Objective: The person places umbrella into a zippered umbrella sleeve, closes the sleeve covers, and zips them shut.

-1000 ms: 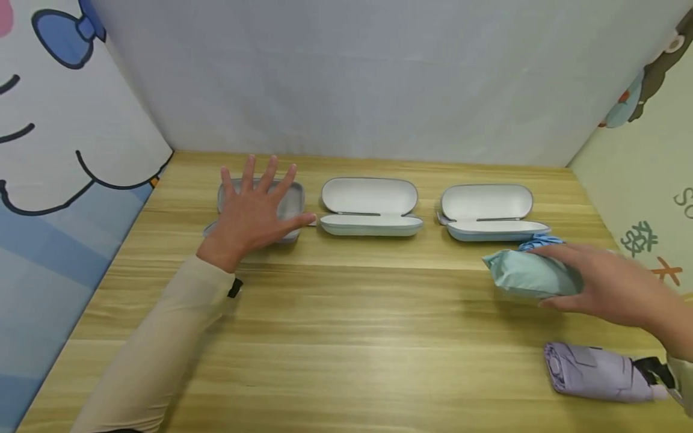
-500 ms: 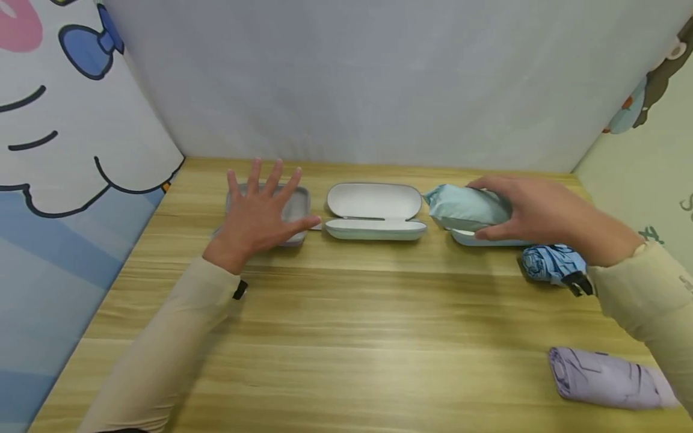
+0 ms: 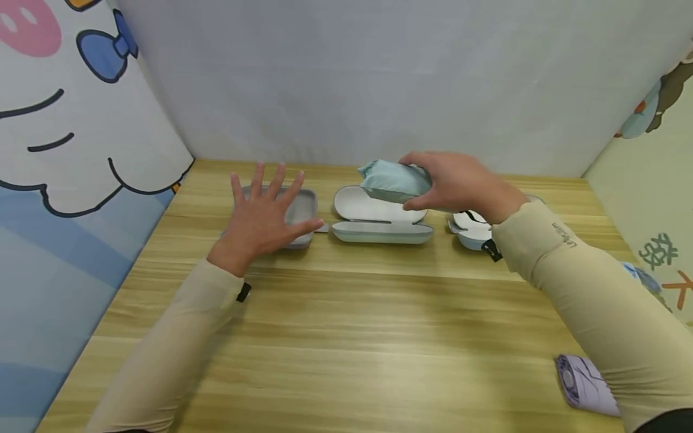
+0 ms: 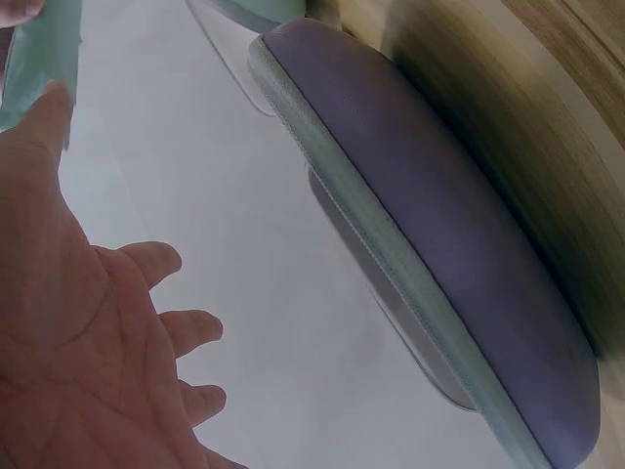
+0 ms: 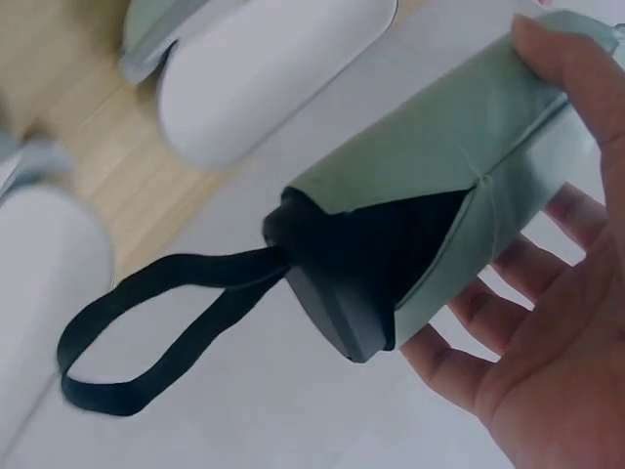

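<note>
My right hand grips a folded mint-green umbrella above the middle case. In the right wrist view the umbrella's black handle end and looped strap show, with thumb and fingers around the green fabric. Below it, the pale green hard case lies opened, its white-lined lid tilted back. My left hand is spread flat over the left case, which is also opened and partly hidden by the hand. That case's purple shell shows in the left wrist view.
A third opened case, light blue, stands on the right, partly behind my right wrist. A rolled purple umbrella lies at the front right, half covered by my sleeve. A pale cloth wall rises behind the wooden table.
My right hand has carried the mint-green umbrella leftward and back, from the table's right side, past the light blue case, to above the middle case. My left hand stays spread.
</note>
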### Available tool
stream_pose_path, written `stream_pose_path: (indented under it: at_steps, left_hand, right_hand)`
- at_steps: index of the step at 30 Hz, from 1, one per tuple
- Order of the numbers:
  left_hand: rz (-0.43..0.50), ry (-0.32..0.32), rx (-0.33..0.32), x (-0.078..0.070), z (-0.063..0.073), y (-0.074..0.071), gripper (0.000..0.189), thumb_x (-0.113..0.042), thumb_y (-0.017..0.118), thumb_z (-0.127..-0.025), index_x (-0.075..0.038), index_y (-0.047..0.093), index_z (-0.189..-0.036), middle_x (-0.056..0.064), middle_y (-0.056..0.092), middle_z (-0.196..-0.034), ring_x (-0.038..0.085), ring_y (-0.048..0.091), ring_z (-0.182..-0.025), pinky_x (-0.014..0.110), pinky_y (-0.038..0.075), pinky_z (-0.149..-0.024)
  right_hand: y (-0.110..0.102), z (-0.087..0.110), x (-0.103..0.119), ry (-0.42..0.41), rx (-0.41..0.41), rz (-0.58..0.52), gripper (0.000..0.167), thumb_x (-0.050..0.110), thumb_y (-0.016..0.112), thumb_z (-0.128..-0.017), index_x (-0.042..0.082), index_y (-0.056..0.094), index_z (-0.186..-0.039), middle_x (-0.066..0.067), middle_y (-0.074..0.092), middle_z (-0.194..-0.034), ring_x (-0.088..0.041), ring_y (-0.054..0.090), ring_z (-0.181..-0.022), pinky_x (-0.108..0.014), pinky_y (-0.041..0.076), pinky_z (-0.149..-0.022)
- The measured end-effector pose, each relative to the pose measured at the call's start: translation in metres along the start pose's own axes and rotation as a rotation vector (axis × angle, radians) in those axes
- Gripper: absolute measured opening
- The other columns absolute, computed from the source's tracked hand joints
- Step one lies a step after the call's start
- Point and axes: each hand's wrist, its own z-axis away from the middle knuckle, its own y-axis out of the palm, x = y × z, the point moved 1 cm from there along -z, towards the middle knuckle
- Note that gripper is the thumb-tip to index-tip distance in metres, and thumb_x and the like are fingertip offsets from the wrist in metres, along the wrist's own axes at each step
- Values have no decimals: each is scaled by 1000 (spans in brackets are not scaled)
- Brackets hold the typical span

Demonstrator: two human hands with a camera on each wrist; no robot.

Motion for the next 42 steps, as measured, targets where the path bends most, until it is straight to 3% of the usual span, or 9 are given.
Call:
stream_pose_path:
  at_steps: [9, 15, 21, 27, 34, 42]
  left_hand:
    - [0, 0, 0, 1, -2, 1, 100, -82, 47, -91, -23, 17, -167, 16, 7, -172, 44, -12, -155, 74, -15, -111]
    - [-1, 3, -18, 1, -1, 1, 100, -81, 48, -91, -23, 19, -167, 17, 10, -171, 45, -9, -155, 75, -13, -111]
    - [-16, -1, -30, 4, 0, 0, 99, -80, 49, -92, -23, 20, -167, 17, 10, -171, 45, -10, -155, 76, -13, -111]
    - [-15, 2, -41, 5, 1, 0, 98, -79, 50, -92, -22, 21, -167, 18, 11, -171, 46, -8, -155, 76, -11, -111]
    - [-13, -5, -30, 8, 2, 1, 98, -79, 49, -92, -22, 21, -167, 17, 10, -171, 46, -8, -155, 77, -12, -111]
    - [-17, 0, -40, 9, 3, 3, 98, -78, 50, -93, -21, 22, -166, 18, 11, -171, 47, -6, -155, 77, -10, -111]
  right_hand:
    - [25, -32, 16, -31, -59, -166, 75, 38, 85, -85, 14, 50, -148, -10, 62, -133, -29, 60, -110, -49, 48, -94]
    - [40, -38, 19, -36, -111, -270, 74, 36, 86, -86, 13, 50, -146, -9, 62, -131, -27, 60, -111, -48, 48, -95]
    - [54, -37, 16, -9, -72, -321, 74, 35, 85, -87, 12, 48, -148, -10, 62, -130, -28, 60, -111, -49, 49, -94]
    - [67, -38, 11, -10, -21, -312, 74, 32, 86, -87, 10, 50, -148, -11, 62, -130, -28, 59, -111, -47, 48, -96]
    - [84, -40, 3, 10, 106, -213, 79, 37, 84, -87, 12, 47, -152, -16, 60, -139, -31, 59, -119, -49, 46, -99]
    - [89, -39, 3, -9, 149, -150, 71, 42, 84, -86, 11, 56, -143, -11, 63, -129, -30, 61, -111, -47, 49, -90]
